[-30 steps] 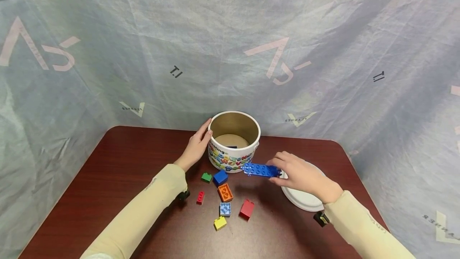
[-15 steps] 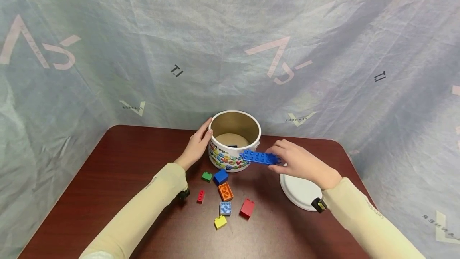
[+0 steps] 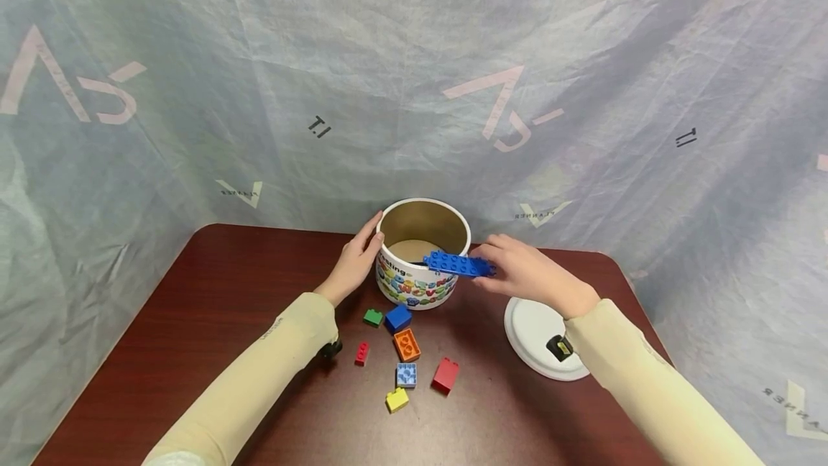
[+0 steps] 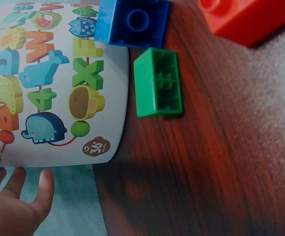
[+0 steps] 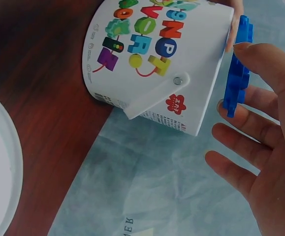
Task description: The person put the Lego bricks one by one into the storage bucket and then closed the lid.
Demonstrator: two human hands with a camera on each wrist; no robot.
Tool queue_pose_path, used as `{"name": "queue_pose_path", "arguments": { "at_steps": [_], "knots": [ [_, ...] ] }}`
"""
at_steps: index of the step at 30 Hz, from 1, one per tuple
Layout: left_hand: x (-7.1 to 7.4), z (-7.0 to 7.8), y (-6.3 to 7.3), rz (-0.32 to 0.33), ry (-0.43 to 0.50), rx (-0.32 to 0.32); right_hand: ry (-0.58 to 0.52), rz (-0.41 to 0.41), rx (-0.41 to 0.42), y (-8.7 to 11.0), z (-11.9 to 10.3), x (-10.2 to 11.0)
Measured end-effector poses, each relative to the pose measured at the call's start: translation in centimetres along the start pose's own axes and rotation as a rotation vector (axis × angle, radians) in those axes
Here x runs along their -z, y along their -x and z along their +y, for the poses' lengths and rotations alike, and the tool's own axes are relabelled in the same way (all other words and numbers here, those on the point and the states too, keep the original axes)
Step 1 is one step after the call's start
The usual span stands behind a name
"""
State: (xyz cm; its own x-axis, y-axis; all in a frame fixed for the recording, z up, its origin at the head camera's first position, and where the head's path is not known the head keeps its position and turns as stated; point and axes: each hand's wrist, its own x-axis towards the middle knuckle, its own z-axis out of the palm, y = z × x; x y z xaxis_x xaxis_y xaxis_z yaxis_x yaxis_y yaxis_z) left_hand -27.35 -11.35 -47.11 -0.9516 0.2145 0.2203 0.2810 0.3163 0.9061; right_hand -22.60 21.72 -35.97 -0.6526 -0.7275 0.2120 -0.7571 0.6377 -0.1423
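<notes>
My right hand (image 3: pixel 524 275) pinches a long blue toy brick (image 3: pixel 453 263) between thumb and fingers, just above the near right rim of a white bucket (image 3: pixel 414 292). In the right wrist view, the thumb and a finger press this brick (image 5: pixel 238 71), while the other fingers stick out loosely. My left hand (image 3: pixel 352 265) rests against the bucket's left side with its fingers extended. Inside the bucket, a dark piece is mostly hidden behind the held brick. A green brick (image 3: pixel 372 318) and a short blue brick (image 3: pixel 398 318) lie in front of the bucket.
Nearer on the brown table (image 3: pixel 246 293) lie orange (image 3: pixel 407 344), small red (image 3: pixel 361 354), light blue (image 3: pixel 406 375), yellow (image 3: pixel 397 400) and larger red (image 3: pixel 445 376) bricks. A white lid (image 3: pixel 530 340) lies under the right forearm. A grey cloth backdrop (image 3: pixel 388 92) hangs behind.
My right hand has lifted the long blue brick up and leftward, from in front of the bucket to its rim. More of the lid shows. My left hand has stayed put.
</notes>
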Motion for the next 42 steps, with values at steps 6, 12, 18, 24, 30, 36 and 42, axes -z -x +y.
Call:
{"name": "queue_pose_path", "arguments": {
  "at_steps": [6,12,18,24,30,36,42],
  "knots": [
    [0.1,0.0,0.1,-0.007,0.003,0.009,0.000,0.006,0.010,-1.3,0.5,0.0],
    [0.1,0.1,0.2,-0.013,0.007,0.010,-0.003,0.004,0.003,-2.6,1.0,0.0],
    [0.1,0.1,0.1,-0.008,0.006,0.000,-0.012,-0.014,-0.033,-4.0,1.3,-0.1],
    [0.1,-0.1,0.0,0.003,-0.007,0.008,-0.016,-0.040,-0.060,-5.7,1.3,-0.2],
    [0.0,-0.1,0.1,0.004,-0.013,0.011,-0.005,-0.043,-0.060,-6.8,1.6,-0.9],
    [0.1,-0.1,0.1,0.006,-0.005,0.008,-0.011,-0.060,-0.079,-7.6,1.9,-1.6],
    [0.0,0.0,0.1,0.001,-0.010,0.003,0.020,-0.101,-0.128,-8.1,2.3,-2.2]
  ]
}}
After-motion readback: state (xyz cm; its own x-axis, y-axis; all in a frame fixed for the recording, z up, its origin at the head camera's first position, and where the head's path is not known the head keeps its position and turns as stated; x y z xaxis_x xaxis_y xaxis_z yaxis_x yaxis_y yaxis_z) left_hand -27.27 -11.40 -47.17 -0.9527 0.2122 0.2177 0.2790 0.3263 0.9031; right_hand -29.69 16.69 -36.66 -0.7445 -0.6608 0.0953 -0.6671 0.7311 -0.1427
